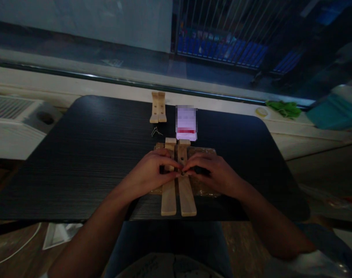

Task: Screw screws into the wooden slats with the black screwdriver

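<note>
Two long pale wooden pieces lie side by side, a left wooden piece (pixel 169 200) and a right wooden piece (pixel 187 197). They rest on a brown package (pixel 204 188) with a shiny plastic-like surface. My left hand (pixel 152 170) reaches over the left piece, its thumb and fingers pinched at a hole in the right piece. From the other side my right hand (pixel 212 172) meets it there, fingertips pinched together. Whatever is between the fingertips is too small to make out. Another hole shows in the right piece just beyond them.
On the black table (pixel 106 162), past my hands, stand two smaller wooden pieces (pixel 158 108) with holes. Thin metal parts (pixel 156 132) lie near them, beside a bright phone-like rectangle (pixel 186 123). Against the window sill are a green cloth-like item (pixel 284 109) and a teal container (pixel 335 110).
</note>
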Demonstrator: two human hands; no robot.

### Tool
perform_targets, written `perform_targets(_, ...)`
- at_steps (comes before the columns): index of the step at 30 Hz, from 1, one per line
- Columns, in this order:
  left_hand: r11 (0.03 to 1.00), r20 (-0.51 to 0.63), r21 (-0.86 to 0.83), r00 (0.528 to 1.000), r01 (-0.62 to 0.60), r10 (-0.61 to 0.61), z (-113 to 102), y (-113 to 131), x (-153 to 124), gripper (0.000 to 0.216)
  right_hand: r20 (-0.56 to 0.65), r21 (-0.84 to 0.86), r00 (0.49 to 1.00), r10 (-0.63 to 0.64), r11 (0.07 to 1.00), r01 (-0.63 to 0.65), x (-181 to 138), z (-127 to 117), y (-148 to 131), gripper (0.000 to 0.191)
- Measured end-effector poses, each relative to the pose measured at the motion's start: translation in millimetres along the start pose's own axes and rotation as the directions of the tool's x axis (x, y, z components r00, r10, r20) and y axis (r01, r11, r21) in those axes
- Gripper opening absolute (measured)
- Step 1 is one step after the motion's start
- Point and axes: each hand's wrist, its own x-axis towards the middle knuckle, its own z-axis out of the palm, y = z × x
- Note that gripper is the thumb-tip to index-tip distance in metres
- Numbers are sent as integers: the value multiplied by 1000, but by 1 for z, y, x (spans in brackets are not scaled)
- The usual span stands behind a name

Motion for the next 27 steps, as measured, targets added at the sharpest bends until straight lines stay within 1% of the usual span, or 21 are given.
perform_targets(5, 1000, 15, 27, 1000, 10, -11, -1, -1, 0, 17, -23, 29, 999, -24, 999, 24, -2, -1, 0, 12)
perform_targets(9, 1000, 8, 29, 1000, 5, -5, -1, 0, -1, 13, -27, 19, 999, -34, 999, 35, -3, 1, 0, 13)
perform_targets(16, 999, -4, 49, 1000, -7, 7, -2, 3, -2, 13, 72, -15, 996, -57, 998, 58, -4, 1, -3, 16)
perform_targets(22, 999, -21, 42, 999, -31, 32, 0, 1, -2, 12, 46, -98, 993, -104, 989, 108, -8, 2, 1, 24)
perform_targets(24, 998, -21, 43, 998, -53, 54, 1, 1, -1, 10, 28, -121, 993, -112, 986, 114, -7, 4, 2, 23)
perform_targets(27, 996, -36, 48, 997, -71, 73, 3, 0, 0, 8, -1, -108, 992, -123, 987, 122, -6, 6, 2, 20)
